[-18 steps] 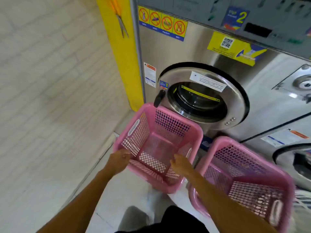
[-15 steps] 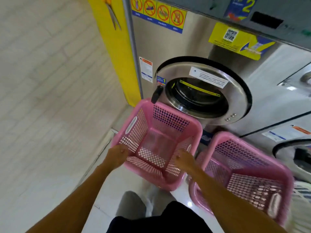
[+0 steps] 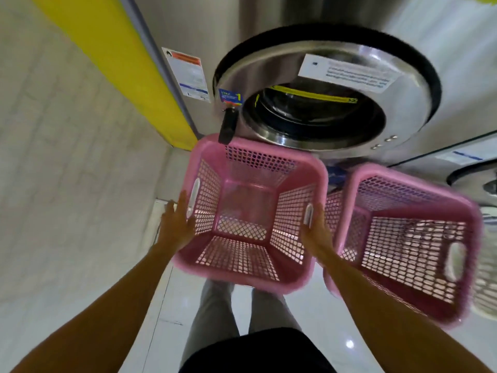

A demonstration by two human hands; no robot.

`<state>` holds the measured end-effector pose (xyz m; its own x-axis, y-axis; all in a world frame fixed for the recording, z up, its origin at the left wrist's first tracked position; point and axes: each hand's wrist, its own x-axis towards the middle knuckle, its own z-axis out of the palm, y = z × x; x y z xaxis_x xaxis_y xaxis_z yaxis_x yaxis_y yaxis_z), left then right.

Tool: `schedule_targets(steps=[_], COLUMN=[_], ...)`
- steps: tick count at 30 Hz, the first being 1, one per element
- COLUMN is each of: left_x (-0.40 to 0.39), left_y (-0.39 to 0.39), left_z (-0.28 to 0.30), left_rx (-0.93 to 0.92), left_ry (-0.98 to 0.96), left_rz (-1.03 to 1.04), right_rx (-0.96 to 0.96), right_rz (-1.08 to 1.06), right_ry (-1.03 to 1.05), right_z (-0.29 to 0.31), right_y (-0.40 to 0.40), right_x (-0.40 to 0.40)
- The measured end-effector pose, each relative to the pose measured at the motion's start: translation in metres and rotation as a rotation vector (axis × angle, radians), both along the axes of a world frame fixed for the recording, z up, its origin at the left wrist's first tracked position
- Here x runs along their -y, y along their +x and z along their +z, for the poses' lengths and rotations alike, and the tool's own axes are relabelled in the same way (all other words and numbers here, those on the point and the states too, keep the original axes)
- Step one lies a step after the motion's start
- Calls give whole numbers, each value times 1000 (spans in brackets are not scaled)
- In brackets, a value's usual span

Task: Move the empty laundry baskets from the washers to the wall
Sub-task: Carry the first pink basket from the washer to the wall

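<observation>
Two empty pink lattice laundry baskets stand on the floor in front of a steel washer [image 3: 271, 63]. The left basket [image 3: 269, 151] sits directly under the round washer door. My left hand [image 3: 176, 224] lies flat on its outer left wall, just beside the white handle slot, fingers spread. My right hand [image 3: 316, 230] lies against its outer right wall by the other handle slot, in the gap between the baskets. Neither hand has fingers curled around anything. The right basket [image 3: 411, 246] stands close beside it, blurred, untouched.
A pale tiled wall [image 3: 67, 157] runs along the left, ending at a yellow column [image 3: 115, 63] beside the washer. A second washer door [image 3: 473, 179] shows at the right edge, with a white basket [image 3: 486, 292] below it. My legs stand on glossy floor [image 3: 309, 313].
Both hands left the near rim of the left basket and slid forward to its two sides by the handle slots. The view has dropped lower and closer to the baskets.
</observation>
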<state>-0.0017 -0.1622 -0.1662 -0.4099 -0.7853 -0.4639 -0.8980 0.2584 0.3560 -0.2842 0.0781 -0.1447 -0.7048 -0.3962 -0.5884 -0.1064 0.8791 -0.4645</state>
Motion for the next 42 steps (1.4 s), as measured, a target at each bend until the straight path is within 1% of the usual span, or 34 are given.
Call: schedule_targets(steps=[3,6,10,13,16,20,22,24,27,30,32,34,36,42], left_x=[15,19,7,-19,-55,-102,-125,-148,-174,-202,-229,-261,-295,-411], left_y=[-1,-4,7,21,40,57,69,85,102,123,142,159,175,217], left_z=[-24,-12,15,31,47,79,87,91,100,112,116,121,123,130], left_rx=[-67,-90,-168,-107,-57,-106,-104,-100,-56,-55,-18,0,-7,-4], left_ry=[52,17,-37,-64,-7,8,-4,-25,-54,-96,-95,-111,-116,-132], left_rz=[-39,-17,4,105,233,377,463,549,665,784,886,990,1085,1369], right_rx=[-19,-94,-183,-178,-181,-188,-191,-222,-208,-168,-167,-219,-265,-350], right_rz=[-39,1,51,125,286,454,533,657,715,823,957,1148,1278,1556], right_ry=[-61,-19,-37,-21,-35,-121,-124,-112,-84,-47,-51,-59,-56,-101], right_z=[1,9,13,22,41,64,73,77,82,94,98,97,101,119], right_y=[3,0,-4,-5,-3,-3,-3,3,17,42,61,82,109,203], right_x=[-1,-5,-13,-15,-3,18,27,36,49,60,67,72,75,52])
